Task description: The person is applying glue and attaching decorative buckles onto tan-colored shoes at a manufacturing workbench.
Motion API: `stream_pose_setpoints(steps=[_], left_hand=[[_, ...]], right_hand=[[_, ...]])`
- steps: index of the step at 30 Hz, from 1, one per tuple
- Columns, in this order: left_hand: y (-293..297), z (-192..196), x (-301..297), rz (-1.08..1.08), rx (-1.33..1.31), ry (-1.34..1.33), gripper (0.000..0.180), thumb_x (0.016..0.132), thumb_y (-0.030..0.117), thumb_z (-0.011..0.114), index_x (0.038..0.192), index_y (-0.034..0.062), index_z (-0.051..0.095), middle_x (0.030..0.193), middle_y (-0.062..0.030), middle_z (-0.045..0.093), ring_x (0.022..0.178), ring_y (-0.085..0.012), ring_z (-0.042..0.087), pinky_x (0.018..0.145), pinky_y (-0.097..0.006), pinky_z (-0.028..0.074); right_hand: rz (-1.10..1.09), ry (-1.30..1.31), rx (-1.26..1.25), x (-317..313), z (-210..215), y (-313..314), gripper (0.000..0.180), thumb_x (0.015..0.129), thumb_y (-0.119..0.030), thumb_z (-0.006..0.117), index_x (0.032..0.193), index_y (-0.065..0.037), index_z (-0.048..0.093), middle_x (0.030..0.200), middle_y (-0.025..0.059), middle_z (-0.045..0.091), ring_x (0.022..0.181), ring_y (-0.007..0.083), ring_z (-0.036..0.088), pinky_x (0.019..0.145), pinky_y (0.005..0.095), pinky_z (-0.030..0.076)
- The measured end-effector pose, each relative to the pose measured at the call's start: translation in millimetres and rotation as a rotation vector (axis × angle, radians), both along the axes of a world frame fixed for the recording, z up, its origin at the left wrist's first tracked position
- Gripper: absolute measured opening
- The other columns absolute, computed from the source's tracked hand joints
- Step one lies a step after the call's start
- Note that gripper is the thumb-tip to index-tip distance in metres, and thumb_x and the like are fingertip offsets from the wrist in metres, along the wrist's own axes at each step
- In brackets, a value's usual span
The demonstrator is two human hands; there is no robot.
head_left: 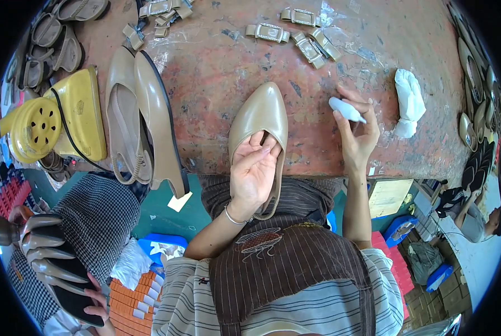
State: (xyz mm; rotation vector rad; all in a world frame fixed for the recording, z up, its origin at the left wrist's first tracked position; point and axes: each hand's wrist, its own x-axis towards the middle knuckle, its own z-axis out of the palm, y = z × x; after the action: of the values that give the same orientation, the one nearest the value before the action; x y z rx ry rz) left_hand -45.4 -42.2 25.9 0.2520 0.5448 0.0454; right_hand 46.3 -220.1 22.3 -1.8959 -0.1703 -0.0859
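Inside beige shoe [260,115] — left hand [252,173] fingers

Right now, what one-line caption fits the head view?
Left hand inside a beige pointed shoe on a worn red table; right hand holds a small white piece.

Worn reddish workbench [217,67]: beige shoes [144,117], buckle straps [295,33], white cloth [409,101], yellow device [65,120].

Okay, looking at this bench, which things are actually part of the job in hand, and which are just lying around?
In hand:
left hand inside the beige pointed shoe
right hand holding a small white piece

Lying about:
pair of beige shoes
buckle straps
white cloth
yellow machine
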Motion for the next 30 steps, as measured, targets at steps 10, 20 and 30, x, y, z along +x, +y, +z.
stream_pose_setpoints(steps=[10, 20, 30], left_hand=[[-1.1, -14.5, -9.0, -0.007, -0.014, -0.141, 0.046, 0.083, -0.01, 0.048, 0.129, -0.0057, 0.044, 0.133, -0.015, 0.049, 0.128, -0.0303, 0.042, 0.108, -0.041, 0.033], [-2.8, -0.4, -2.1, 0.0, 0.025, 0.0, 0.049, 0.083, -0.01, 0.044, 0.131, -0.0081, 0.039, 0.133, -0.0192, 0.048, 0.13, -0.0342, 0.041, 0.111, -0.044, 0.031], [-2.5, -0.9, -3.5, -0.005, 0.013, 0.01, 0.05, 0.082, -0.013, 0.044, 0.132, -0.0087, 0.038, 0.135, -0.0189, 0.044, 0.131, -0.0342, 0.039, 0.111, -0.045, 0.03]], right_hand=[[0.418, -0.153, -0.264, 0.7, 30.0, 33.9, 0.025, 0.069, -0.003, 0.072, 0.094, -0.003, 0.068, 0.085, 0.0094, 0.067, 0.074, 0.0246, 0.064, 0.063, 0.0313, 0.051], [0.452, -0.239, -0.563, 3.2, 39.7, 41.8, 0.022, 0.073, -0.017, 0.072, 0.091, -0.007, 0.067, 0.073, 0.0041, 0.057, 0.064, 0.0224, 0.055, 0.053, 0.0336, 0.045], [0.469, -0.243, -0.64, 4.3, 45.2, 45.9, 0.019, 0.072, -0.016, 0.072, 0.088, -0.008, 0.065, 0.071, 0.0034, 0.054, 0.065, 0.0219, 0.054, 0.051, 0.0335, 0.044]])
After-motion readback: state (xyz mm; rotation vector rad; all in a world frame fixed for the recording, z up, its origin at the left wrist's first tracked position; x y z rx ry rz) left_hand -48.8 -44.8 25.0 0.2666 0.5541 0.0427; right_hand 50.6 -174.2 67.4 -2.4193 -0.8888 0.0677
